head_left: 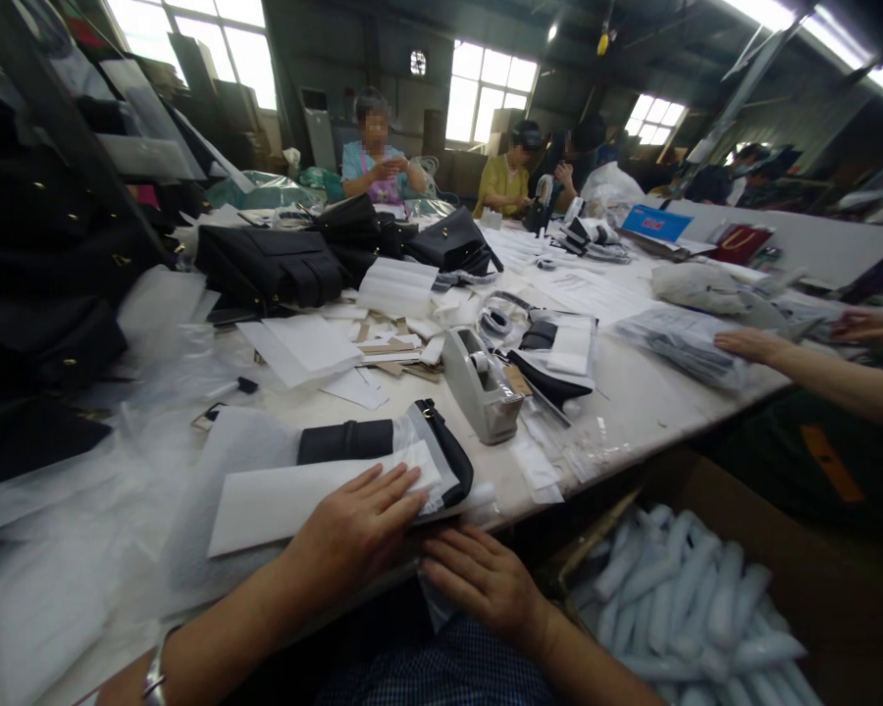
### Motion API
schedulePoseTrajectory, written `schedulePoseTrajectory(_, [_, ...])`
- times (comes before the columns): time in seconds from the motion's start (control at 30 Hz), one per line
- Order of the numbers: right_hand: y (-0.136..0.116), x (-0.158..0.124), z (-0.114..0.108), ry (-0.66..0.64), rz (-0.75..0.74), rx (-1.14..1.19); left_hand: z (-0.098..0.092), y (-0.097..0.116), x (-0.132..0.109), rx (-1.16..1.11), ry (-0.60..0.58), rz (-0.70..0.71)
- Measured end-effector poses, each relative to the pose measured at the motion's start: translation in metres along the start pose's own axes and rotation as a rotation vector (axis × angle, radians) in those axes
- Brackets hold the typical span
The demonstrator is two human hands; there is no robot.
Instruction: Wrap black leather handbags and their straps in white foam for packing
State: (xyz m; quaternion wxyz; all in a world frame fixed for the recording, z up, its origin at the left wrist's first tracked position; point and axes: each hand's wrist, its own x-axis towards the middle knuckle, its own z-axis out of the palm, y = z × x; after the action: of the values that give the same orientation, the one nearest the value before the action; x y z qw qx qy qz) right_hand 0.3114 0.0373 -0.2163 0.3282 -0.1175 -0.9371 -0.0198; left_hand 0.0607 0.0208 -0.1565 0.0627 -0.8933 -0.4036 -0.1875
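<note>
Front-left of tape dispenser (pixel 477 392): left hand (pixel 372 518), fingers extended, flat on white paper (pixel 280 505) over black handbag (pixel 454 461). Nearside of dispenser: right hand (pixel 486 580), fingers slightly bent, can't tell if gripping.

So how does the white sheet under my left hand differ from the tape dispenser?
The white sheet lies flat, while the tape dispenser stands upright. The sheet is white; the dispenser is grey. Your left hand rests on the sheet; no hand touches the dispenser. Both are pale.
</note>
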Motion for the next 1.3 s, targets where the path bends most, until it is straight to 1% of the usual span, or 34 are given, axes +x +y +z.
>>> schedulePoseTrajectory(0.1, [0.000, 0.005, 0.000, 0.067, 0.042, 0.074, 0.000, 0.000, 0.000, 0.020, -0.003, 0.009])
schedulePoseTrajectory(0.17, [-0.004, 0.006, -0.002, 0.087, 0.049, 0.113, 0.001, 0.001, 0.000, 0.026, 0.003, 0.007])
schedulePoseTrajectory(0.3, [-0.019, 0.004, -0.010, 0.074, 0.049, 0.159, 0.003, 0.000, -0.001, 0.047, 0.031, 0.002])
schedulePoseTrajectory(0.4, [-0.031, -0.002, -0.018, 0.060, 0.080, 0.162, 0.004, -0.001, -0.001, 0.065, 0.043, 0.008])
schedulePoseTrajectory(0.5, [-0.036, -0.005, -0.024, 0.051, 0.091, 0.150, 0.006, -0.001, -0.002, 0.069, 0.053, 0.009])
schedulePoseTrajectory(0.73, [-0.039, -0.004, -0.027, 0.057, 0.069, 0.127, 0.004, 0.002, -0.003, 0.040, 0.049, 0.000])
schedulePoseTrajectory(0.93, [-0.044, -0.007, -0.027, 0.061, 0.063, 0.106, 0.000, 0.002, 0.001, 0.025, 0.125, -0.045])
schedulePoseTrajectory(1.07, [-0.046, -0.007, -0.031, 0.059, 0.082, 0.127, -0.001, 0.004, 0.001, 0.039, 0.082, -0.036])
schedulePoseTrajectory(1.2, [-0.044, 0.002, -0.038, 0.090, 0.166, 0.178, 0.005, 0.009, -0.006, 0.066, 0.042, -0.034])
schedulePoseTrajectory(1.3, [-0.038, 0.016, -0.047, 0.113, 0.178, 0.201, 0.011, 0.013, -0.012, 0.082, 0.079, -0.045])
